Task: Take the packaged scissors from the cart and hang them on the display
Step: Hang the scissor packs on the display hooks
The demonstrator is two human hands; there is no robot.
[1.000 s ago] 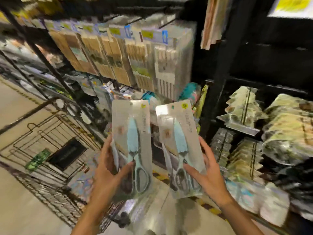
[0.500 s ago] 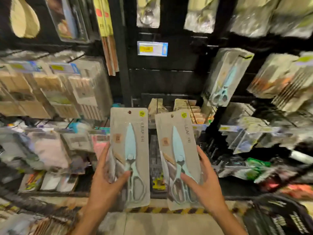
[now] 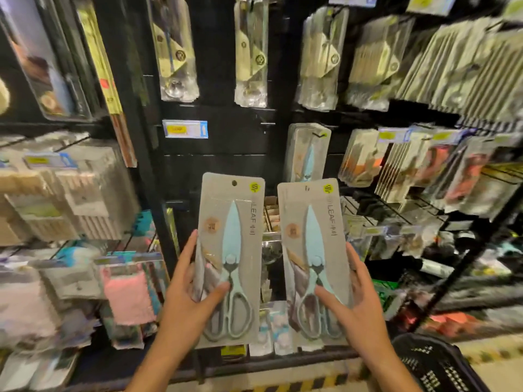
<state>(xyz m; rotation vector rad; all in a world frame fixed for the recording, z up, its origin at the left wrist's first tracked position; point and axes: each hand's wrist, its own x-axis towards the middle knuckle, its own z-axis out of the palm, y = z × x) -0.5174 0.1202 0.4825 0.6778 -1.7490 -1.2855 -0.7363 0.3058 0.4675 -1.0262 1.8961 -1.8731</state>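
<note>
The two flat grey card packs (image 3: 226, 210) (image 3: 308, 219) look matt, with shiny clear plastic over pale blue scissors; below each thumb, the grey handle loops look smooth.

Both forearms reach up from the near edge, well apart and side by side. The left hand (image 3: 188, 301) has its thumb curled across the front of what it grips, its fingers along the left side and behind. The right hand (image 3: 353, 302) mirrors it, thumb in front, fingers wrapped round the right side.
</note>
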